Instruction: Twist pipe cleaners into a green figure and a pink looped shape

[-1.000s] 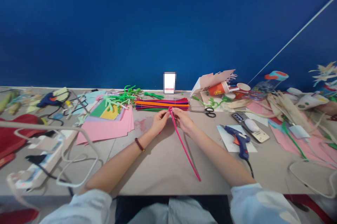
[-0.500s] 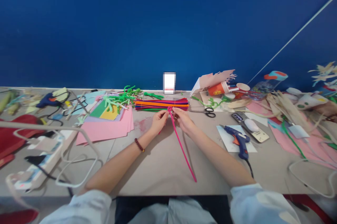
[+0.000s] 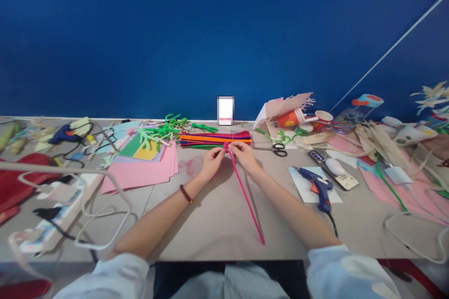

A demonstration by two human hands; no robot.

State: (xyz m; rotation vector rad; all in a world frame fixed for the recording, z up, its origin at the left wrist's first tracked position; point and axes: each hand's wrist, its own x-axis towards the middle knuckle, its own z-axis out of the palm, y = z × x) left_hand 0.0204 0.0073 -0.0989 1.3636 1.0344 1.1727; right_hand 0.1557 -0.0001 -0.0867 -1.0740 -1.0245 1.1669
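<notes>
A bright pink pipe cleaner (image 3: 246,193) is pinched at its small coiled upper end between my two hands. My left hand (image 3: 212,160) grips the coil from the left with closed fingertips. From the other side, my right hand (image 3: 244,156) pinches the same coil with thumb and forefinger. The long straight tail slants down and right toward the table's front edge. Just beyond my fingertips lies a bundle of coloured pipe cleaners (image 3: 206,139) in orange, red, purple and green. Black-handled scissors (image 3: 279,150) lie to the right of the bundle.
A blue glue gun (image 3: 320,186) rests on white paper at right, near a phone (image 3: 345,180). Pink paper sheets (image 3: 140,173) and green twisted pipe cleaners (image 3: 168,128) lie left. A power strip (image 3: 59,217) with cables stands at far left; paper cups (image 3: 291,118) lie at back right.
The pipe cleaner's tail has swung slightly to the right. My right fingers have shifted a little on the coil, which looks more covered now. My left hand stays nearly still.
</notes>
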